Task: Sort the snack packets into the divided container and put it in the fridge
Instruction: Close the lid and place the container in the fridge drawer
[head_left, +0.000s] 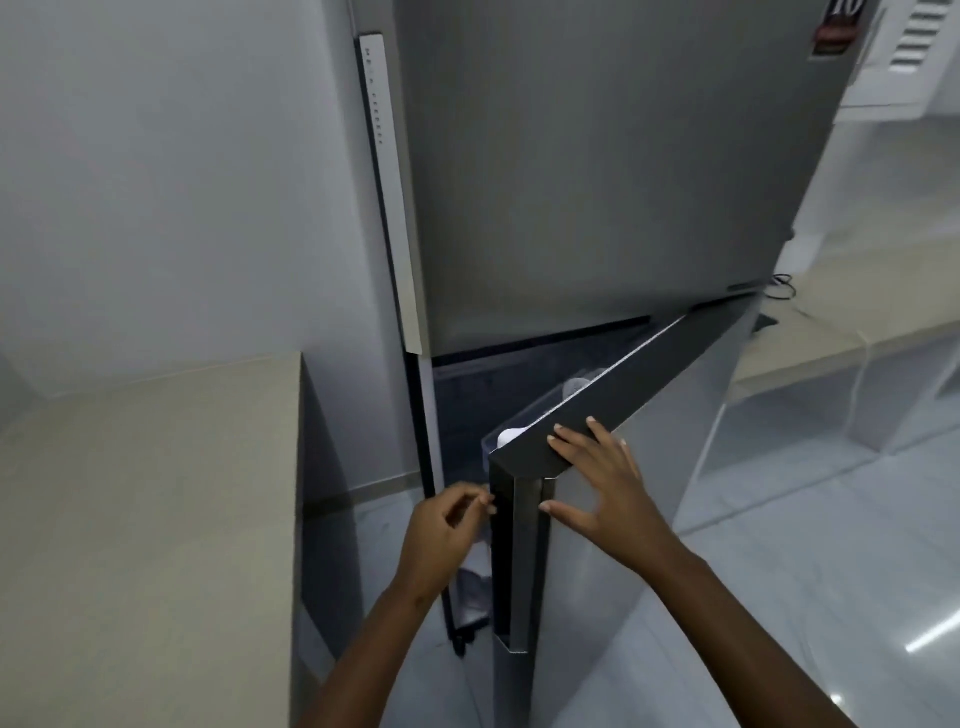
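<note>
A tall grey fridge (597, 182) stands in front of me. Its upper door is closed; its lower door (639, 457) stands partly ajar. My right hand (597, 478) lies flat on the outer face of the lower door near its top corner, fingers spread and straight. My left hand (447, 530) hovers at the door's handle edge with fingers loosely curled, fingertips at the recessed handle (519, 561). It holds nothing that I can see. A door shelf with white items (511, 436) shows inside. The divided container and the snack packets are out of sight.
A beige counter (150, 509) stands close on the left, beside the fridge. White shelving and a low bench (831, 353) run along the right. The pale tiled floor (779, 597) lies below.
</note>
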